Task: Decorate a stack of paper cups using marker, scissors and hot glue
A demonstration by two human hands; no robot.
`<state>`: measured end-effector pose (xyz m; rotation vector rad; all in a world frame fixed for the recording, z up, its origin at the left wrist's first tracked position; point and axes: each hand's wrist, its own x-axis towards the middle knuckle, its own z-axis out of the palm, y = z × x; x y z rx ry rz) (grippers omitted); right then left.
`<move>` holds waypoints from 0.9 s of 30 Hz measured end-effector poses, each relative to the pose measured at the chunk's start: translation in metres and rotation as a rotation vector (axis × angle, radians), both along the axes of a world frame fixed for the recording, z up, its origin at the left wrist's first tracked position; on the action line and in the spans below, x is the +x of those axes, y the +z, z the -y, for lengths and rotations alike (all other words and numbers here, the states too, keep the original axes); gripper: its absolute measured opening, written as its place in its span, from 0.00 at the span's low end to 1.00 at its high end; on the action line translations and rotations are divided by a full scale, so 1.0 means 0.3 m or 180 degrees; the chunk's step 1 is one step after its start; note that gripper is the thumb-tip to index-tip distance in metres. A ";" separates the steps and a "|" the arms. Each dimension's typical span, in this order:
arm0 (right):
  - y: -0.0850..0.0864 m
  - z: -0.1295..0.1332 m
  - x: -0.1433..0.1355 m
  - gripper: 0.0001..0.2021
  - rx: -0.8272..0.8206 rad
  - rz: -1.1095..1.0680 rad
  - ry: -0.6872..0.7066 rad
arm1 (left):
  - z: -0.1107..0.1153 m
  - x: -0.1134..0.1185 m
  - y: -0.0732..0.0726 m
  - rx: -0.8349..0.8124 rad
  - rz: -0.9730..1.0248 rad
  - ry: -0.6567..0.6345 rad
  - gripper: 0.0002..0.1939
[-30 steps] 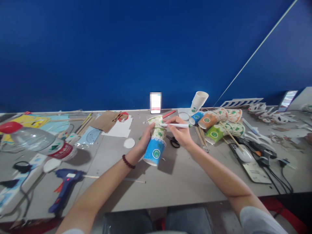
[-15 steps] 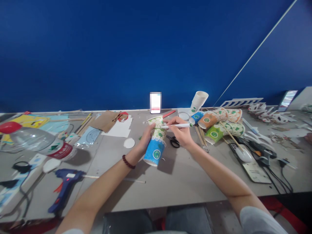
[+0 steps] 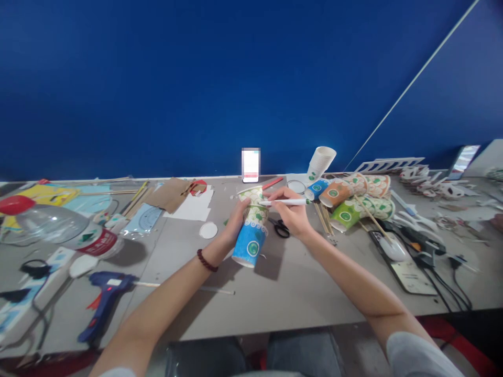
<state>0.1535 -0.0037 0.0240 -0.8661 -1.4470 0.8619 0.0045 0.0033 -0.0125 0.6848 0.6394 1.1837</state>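
At the center of the frame, we hold a paper-cup piece, blue at its lower end and green-patterned above, tilted over a gray table. Our left hand grasps it along its left side, while our right hand pinches a white pen whose left end meets the patterned upper section; whether it touches, we cannot tell. Black scissors lie between the piece and our right wrist. Behind, a lit phone stands upright against a blue wall. Right of center, a leaning stack of white cups rises behind blue, orange and green cups lying on their sides. At lower left, we see a blue glue gun below a red-capped bottle.
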 end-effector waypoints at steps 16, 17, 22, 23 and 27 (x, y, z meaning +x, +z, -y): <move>0.008 0.003 -0.001 0.02 0.0037 -0.0046 -0.0075 | 0.004 -0.001 0.008 -0.0026 0.0000 -0.0116 0.24; 0.007 0.002 -0.001 0.02 0.0044 -0.0045 -0.0079 | 0.005 -0.001 0.009 -0.0031 -0.0004 -0.0122 0.24; 0.005 0.003 -0.002 0.02 0.0059 -0.0088 -0.0057 | 0.005 0.001 0.005 -0.0126 -0.0004 -0.0112 0.23; 0.005 0.004 -0.002 0.02 0.0040 -0.0100 -0.0046 | 0.005 0.002 0.003 -0.0130 -0.0008 -0.0098 0.23; 0.003 0.003 -0.003 0.03 -0.0044 -0.0108 -0.0001 | 0.001 0.003 -0.004 -0.0126 -0.0027 -0.0032 0.23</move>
